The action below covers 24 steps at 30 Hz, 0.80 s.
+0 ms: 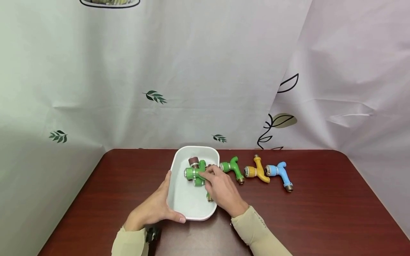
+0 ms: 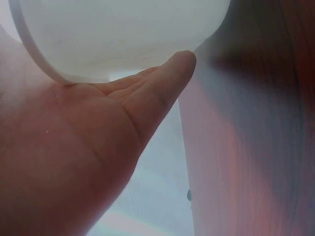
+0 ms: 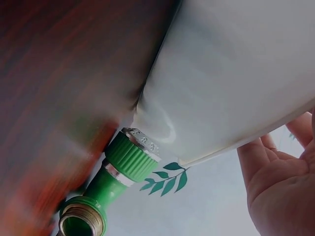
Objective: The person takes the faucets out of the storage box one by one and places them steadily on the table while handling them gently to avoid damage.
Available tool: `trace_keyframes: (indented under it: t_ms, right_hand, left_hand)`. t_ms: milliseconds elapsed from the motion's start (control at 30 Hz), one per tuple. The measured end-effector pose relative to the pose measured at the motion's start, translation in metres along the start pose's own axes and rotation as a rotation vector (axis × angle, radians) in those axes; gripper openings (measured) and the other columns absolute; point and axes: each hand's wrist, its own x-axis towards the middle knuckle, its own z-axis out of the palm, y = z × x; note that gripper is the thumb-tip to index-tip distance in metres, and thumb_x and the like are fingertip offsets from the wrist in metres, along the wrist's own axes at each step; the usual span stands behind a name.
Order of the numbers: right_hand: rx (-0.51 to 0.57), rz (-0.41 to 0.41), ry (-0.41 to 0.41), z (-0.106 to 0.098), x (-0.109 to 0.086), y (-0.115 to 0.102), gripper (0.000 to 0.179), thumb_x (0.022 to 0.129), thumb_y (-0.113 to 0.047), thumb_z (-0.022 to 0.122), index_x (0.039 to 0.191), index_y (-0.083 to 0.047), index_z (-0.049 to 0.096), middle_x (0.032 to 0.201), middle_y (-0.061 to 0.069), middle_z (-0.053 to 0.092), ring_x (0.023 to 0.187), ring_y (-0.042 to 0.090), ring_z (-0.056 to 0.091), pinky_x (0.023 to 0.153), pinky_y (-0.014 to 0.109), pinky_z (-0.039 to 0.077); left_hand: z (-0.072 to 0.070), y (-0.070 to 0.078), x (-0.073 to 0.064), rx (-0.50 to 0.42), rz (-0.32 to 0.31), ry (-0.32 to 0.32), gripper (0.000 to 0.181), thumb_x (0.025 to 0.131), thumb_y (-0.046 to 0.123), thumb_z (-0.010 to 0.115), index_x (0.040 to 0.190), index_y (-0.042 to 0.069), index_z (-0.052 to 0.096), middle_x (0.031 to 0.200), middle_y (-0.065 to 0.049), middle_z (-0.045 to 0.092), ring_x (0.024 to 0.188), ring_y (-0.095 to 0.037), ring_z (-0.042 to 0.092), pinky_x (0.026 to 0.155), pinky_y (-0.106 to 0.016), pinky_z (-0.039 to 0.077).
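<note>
A white plastic tray (image 1: 189, 206) holds several water taps. Among them are a green tap (image 1: 191, 173) on top, a brown-handled tap (image 1: 193, 161) behind it and another green tap (image 1: 199, 182) beneath. My right hand (image 1: 223, 188) reaches over the tray's right rim and pinches the top green tap, its fingers hiding part of the pile. Along the left wall lies my left hand (image 1: 153, 208), fingers straight and thumb by the near corner. In the left wrist view, the straight fingers (image 2: 162, 93) run beside the tray wall (image 2: 123, 39).
Right of the tray, a green tap (image 1: 235, 167), a yellow tap (image 1: 257, 170) and a blue tap (image 1: 282, 174) lie in a row on the dark red wooden table (image 1: 320, 213). The green one is close to the tray's wall. A pale patterned curtain (image 1: 192, 71) hangs behind the table.
</note>
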Motion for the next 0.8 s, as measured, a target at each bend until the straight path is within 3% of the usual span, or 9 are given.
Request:
trace_keyframes:
  t_ms: [267, 533, 800]
  right_hand:
    - [0.002, 0.009, -0.004, 0.0002, -0.0002, 0.0000, 0.031, 0.085, 0.004, 0.072, 0.113, -0.008, 0.077, 0.103, 0.004, 0.063, 0.083, 0.013, 0.062, 0.066, 0.026, 0.052]
    - [0.024, 0.026, -0.032, -0.0001, 0.0008, -0.0009, 0.030, 0.086, 0.000, 0.075, 0.115, -0.009, 0.077, 0.105, 0.003, 0.063, 0.086, 0.014, 0.062, 0.069, 0.027, 0.053]
    - [0.057, 0.044, -0.023, -0.0001, -0.0006, -0.0005, 0.026, 0.088, -0.007, 0.077, 0.114, -0.009, 0.077, 0.107, 0.003, 0.064, 0.093, 0.017, 0.064, 0.076, 0.031, 0.054]
  left_hand:
    - [-0.0001, -0.0001, -0.0001, -0.010, -0.017, -0.008, 0.156, 0.055, 0.049, 0.097, 0.158, -0.002, -0.008, 0.164, -0.027, 0.007, 0.148, -0.040, 0.020, 0.113, -0.061, 0.025]
    - [0.0000, -0.0020, -0.0004, -0.011, 0.018, 0.015, 0.155, 0.055, 0.050, 0.097, 0.159, 0.001, -0.006, 0.165, -0.023, 0.009, 0.146, -0.038, 0.025, 0.113, -0.057, 0.029]
    - [0.0005, -0.0018, -0.0013, -0.003, 0.003, -0.003, 0.155, 0.056, 0.051, 0.096, 0.158, -0.003, -0.008, 0.164, -0.028, 0.007, 0.148, -0.042, 0.021, 0.113, -0.061, 0.026]
